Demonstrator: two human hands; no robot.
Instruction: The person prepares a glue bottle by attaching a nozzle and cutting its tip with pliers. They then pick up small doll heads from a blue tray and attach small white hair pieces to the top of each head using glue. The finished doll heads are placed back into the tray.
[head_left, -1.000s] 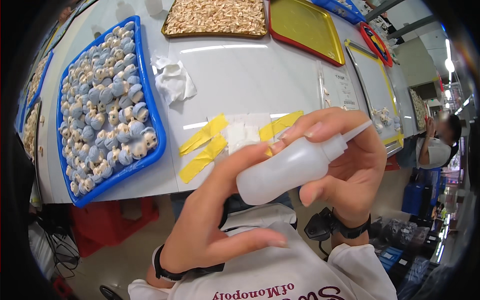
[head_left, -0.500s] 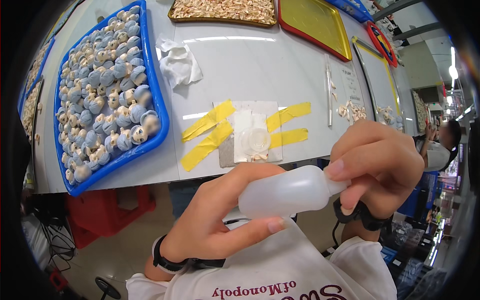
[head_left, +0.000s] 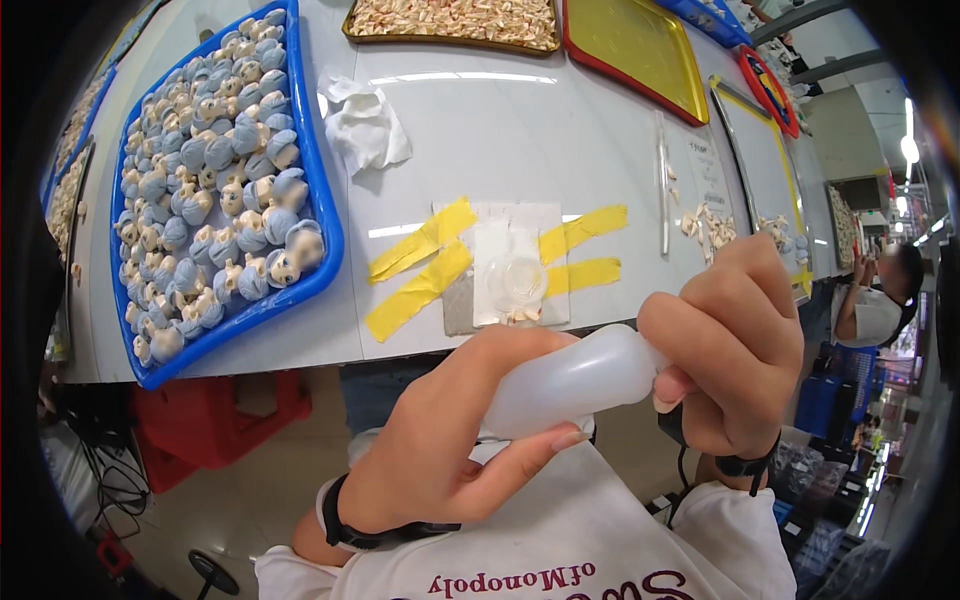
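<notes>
A whitish, translucent plastic squeeze bottle (head_left: 568,385) lies tilted on its side in the air, just off the table's front edge. My left hand (head_left: 425,450) is wrapped around its body, fingers behind and thumb along the underside. At the narrow end on the right, the curled fingers of my right hand (head_left: 725,350) pinch the neck; they hide whatever sits on its tip. Beyond the bottle, a small clear round dish (head_left: 517,282) rests on a white pad held down by yellow tape strips (head_left: 420,290). Small pale pieces (head_left: 522,315) lie at the dish's near side.
On the left a blue tray (head_left: 328,235) holds many doll heads with blue-grey hair. Crumpled white tissue (head_left: 370,130) lies beside it. Trays at the back include one of small pale pieces (head_left: 455,22) and a gold one (head_left: 635,55). Another person (head_left: 875,290) is at far right.
My right hand has shifted a little left and its fingers have curled further over the bottle's neck, covering it. The bottle has tilted slightly, its neck end higher.
</notes>
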